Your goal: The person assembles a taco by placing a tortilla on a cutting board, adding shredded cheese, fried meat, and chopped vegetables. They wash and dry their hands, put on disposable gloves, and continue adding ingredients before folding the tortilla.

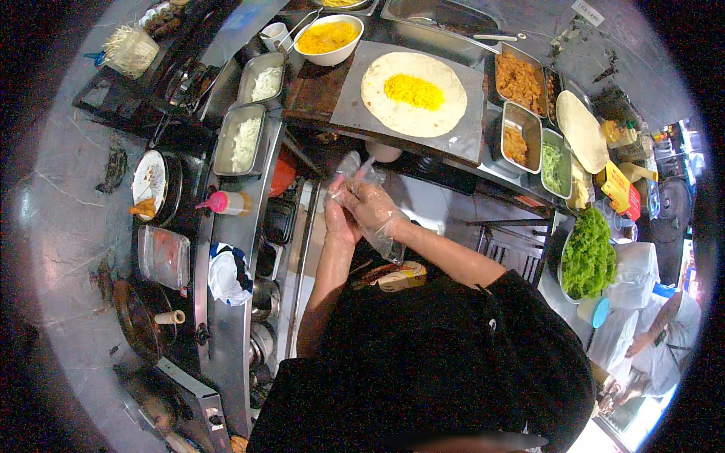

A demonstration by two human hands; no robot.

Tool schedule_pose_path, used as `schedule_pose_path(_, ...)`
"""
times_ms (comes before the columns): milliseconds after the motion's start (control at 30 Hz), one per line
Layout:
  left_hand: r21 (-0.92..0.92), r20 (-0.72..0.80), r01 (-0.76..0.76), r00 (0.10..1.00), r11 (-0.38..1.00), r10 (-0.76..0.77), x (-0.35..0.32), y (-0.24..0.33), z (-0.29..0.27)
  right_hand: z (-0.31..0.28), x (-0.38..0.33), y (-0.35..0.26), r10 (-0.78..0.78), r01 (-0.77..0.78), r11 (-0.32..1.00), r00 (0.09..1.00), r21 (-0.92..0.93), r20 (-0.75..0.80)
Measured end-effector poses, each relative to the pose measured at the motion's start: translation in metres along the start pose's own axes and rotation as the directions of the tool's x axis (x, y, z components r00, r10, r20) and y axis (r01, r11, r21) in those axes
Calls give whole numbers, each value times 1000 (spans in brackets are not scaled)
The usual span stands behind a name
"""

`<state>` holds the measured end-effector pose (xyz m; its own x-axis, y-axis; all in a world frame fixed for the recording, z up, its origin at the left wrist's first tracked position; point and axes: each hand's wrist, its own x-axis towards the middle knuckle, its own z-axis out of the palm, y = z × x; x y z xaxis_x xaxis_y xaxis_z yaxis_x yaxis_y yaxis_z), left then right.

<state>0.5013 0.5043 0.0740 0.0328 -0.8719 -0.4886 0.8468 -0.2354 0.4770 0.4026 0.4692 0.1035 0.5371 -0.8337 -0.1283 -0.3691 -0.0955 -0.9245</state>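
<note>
My left hand (341,220) and my right hand (375,205) are together in front of my body, below the counter's edge. Crinkled clear plastic gloves (350,164) cover the fingers, and a loose cuff hangs by my right wrist. The curled fingers of my right hand pinch the plastic over my left hand, whose fingers are mostly hidden. Beyond them, a round flatbread (375,103) lies on a grey sheet (349,106) with a heap of yellow shredded filling (414,91) at its middle.
Metal trays of white filling (245,145) stand left, near a bowl of yellow shreds (327,37). To the right are trays of orange-brown filling (519,81), shredded green vegetable (553,167), a flatbread stack (582,132) and lettuce (589,254). A pink-capped squeeze bottle (225,202) stands left; another person's arm (655,325) shows far right.
</note>
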Motion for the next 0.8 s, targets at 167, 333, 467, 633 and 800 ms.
schedule_pose_path(167, -79, 60, 31, 998, 996, -26, 31, -40, -48, 12, -1, 16, 158, -162, 986, 985, 50, 65)
schedule_pose_path(333, -210, 276, 220, 948, 953, -158, 28, -36, -39, 20, 5, 24, 129, -127, 990, 991, -68, 36)
schedule_pose_path(467, -235, 501, 225, 862, 946, -80, 16, -32, -28, 1, -21, -20, -244, 255, 938, 967, -237, 74)
schedule_pose_path(633, -225, 157, -242, 947, 944, 281, 30, -10, -25, -2, -24, -37, -353, 385, 857, 923, -344, 153)
schedule_pose_path(800, -290, 119, -367, 903, 884, 414, -3, 34, 25, -21, -7, -31, -427, 455, 765, 888, -456, 170)
